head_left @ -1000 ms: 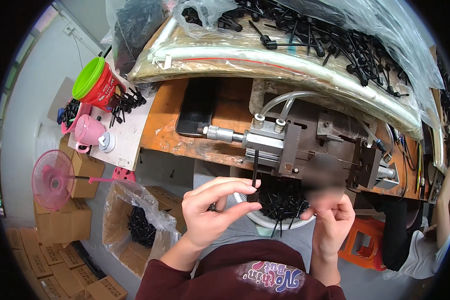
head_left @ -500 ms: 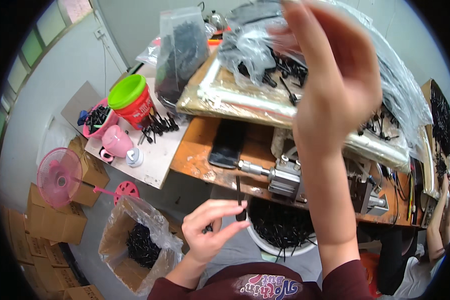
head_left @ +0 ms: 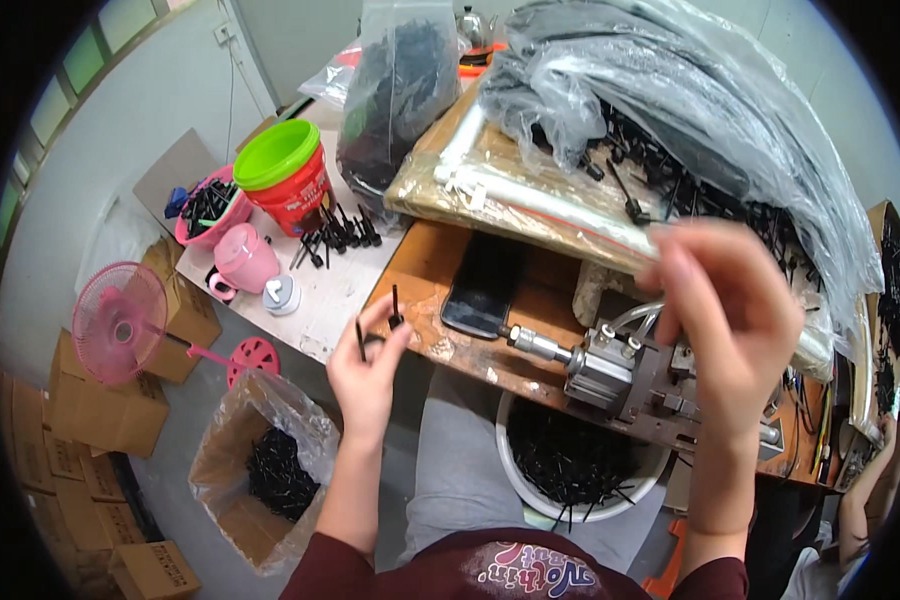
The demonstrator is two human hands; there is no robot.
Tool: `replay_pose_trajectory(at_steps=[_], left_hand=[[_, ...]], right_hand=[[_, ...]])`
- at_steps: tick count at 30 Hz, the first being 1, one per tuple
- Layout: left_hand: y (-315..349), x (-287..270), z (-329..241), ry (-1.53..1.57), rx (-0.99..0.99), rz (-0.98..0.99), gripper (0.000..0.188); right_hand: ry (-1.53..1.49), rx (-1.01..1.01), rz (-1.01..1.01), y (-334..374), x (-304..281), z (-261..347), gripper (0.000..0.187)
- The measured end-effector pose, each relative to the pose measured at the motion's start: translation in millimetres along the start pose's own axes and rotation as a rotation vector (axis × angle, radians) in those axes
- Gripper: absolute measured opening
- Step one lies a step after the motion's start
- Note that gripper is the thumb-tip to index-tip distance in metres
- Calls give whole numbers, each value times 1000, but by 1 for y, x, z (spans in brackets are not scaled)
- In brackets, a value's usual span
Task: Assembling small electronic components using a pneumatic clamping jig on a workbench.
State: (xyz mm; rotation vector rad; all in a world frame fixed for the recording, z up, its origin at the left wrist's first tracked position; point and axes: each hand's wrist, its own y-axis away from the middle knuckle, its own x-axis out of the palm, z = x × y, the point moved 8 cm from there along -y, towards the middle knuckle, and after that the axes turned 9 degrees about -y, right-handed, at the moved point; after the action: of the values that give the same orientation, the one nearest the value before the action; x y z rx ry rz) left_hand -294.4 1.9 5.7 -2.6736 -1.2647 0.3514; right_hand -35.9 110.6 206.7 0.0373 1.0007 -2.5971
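My left hand [head_left: 362, 385] is closed on thin black rod-shaped pieces with thicker heads. One black piece [head_left: 395, 312] stands upright between thumb and fingertip; another dark rod sticks out by the fingers. The hand is raised beside the left part of the orange-brown workbench [head_left: 422, 285]. My right hand [head_left: 730, 315] is smeared by motion above a metal clamping device [head_left: 605, 370], near the front edge of a plastic-wrapped tray [head_left: 570, 215]. Its fingers are curled, and whether they hold anything cannot be made out. Loose black pieces [head_left: 630, 200] lie on the tray.
A white tub [head_left: 506, 470] of black pieces sits at my lap. A phone [head_left: 480, 285] lies on the bench. Left are a red-green bucket [head_left: 290, 185], a pink fan [head_left: 120, 325] and a plastic-lined carton [head_left: 225, 480]. Another person's arm [head_left: 870, 480] shows far right.
My left hand has moved left and up, away from the tub, with black pieces still in it. My right hand has come down from over the tray. The whole view has shifted slightly.
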Motion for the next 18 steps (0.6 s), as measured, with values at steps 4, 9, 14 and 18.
replay_pose_trajectory(at_steps=[4, 9, 14, 18], left_hand=[[-34, 29, 25, -102, 4, 67, 21], [-70, 49, 32, -424, 359, -96, 18], [-96, 59, 29, -562, 381, -135, 18], [-98, 53, 31, -577, 395, -104, 23]], right_hand=[[-14, 250, 65, 82, -25, -33, 11], [-195, 555, -57, 174, -49, -61, 10], [-226, 558, -341, 235, -78, -69, 10], [-215, 506, -365, 247, -82, -66, 11]])
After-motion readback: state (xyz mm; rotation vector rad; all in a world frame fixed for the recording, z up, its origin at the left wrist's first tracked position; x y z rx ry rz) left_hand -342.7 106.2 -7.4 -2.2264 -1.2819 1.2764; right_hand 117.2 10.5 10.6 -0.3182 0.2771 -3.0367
